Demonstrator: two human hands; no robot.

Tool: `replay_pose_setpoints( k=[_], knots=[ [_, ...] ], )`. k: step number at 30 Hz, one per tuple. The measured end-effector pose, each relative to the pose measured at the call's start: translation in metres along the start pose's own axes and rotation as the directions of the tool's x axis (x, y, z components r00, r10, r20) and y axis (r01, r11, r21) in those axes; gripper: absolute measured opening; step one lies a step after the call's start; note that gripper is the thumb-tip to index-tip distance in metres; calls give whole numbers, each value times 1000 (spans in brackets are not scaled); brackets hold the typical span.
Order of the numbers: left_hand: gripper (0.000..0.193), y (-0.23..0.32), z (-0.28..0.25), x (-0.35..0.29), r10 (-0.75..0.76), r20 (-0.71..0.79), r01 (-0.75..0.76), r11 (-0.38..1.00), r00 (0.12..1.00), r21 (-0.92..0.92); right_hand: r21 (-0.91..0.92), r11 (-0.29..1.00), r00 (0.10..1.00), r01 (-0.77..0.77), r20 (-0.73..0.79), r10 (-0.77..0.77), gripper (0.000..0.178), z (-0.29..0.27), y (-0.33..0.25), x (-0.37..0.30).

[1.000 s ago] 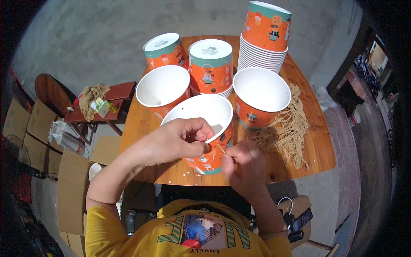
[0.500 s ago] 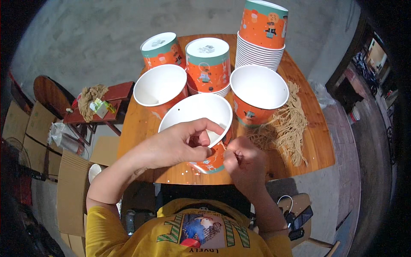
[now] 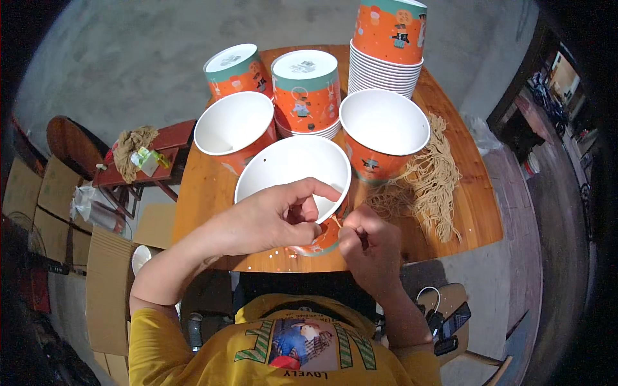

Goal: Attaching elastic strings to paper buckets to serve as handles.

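Observation:
An orange paper bucket (image 3: 283, 164) with a white inside stands at the table's near edge, tilted toward me, a small dark hole in its far wall. My left hand (image 3: 273, 215) is closed on its near right rim, index finger over the inside and thumb lower down outside. Just outside that rim, my right hand (image 3: 370, 248) is closed in a pinch on a thin tan cord (image 3: 335, 220), which shows against the bucket's wall. The cord's other end is hidden by the rim and my fingers.
Two open buckets, one left (image 3: 235, 122) and one right (image 3: 385, 122), stand behind. Farther back are upside-down buckets (image 3: 306, 90) and a tall stack (image 3: 386, 74). A heap of tan cords (image 3: 438, 186) lies at the right. Cardboard (image 3: 109, 283) stands lower left, beside a red bench (image 3: 174, 154).
The table and buckets sit slightly higher and farther left in view. Both hands keep nearly the same grip at the rim, the right one still pinching the cord.

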State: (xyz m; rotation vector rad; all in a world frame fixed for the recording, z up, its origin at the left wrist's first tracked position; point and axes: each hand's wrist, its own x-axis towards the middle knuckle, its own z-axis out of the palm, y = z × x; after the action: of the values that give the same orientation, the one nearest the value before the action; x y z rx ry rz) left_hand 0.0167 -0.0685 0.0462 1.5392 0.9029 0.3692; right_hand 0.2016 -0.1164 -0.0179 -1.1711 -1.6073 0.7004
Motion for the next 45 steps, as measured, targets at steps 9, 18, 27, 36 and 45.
replay_pose_setpoints(
  k=[9,18,27,36,45],
  knots=[
    [51,0,1,-1,-26,11,26,1000,1000,8,-1,1000,998,-22,57,22,10,0,1,-1],
    [43,-5,6,0,54,23,-56,996,998,68,27,995,995,-100,35,99,9,2,1,-1],
    [21,-33,12,19,100,-9,-100,994,995,47,26,991,990,-133,48,131,14,4,14,-3],
    [15,-33,17,41,80,-21,-83,983,997,-167,129,981,990,-144,14,144,7,2,26,1],
    [10,-25,16,51,37,-21,-33,985,999,167,113,974,981,-195,37,192,23,-3,49,2]
  ],
)
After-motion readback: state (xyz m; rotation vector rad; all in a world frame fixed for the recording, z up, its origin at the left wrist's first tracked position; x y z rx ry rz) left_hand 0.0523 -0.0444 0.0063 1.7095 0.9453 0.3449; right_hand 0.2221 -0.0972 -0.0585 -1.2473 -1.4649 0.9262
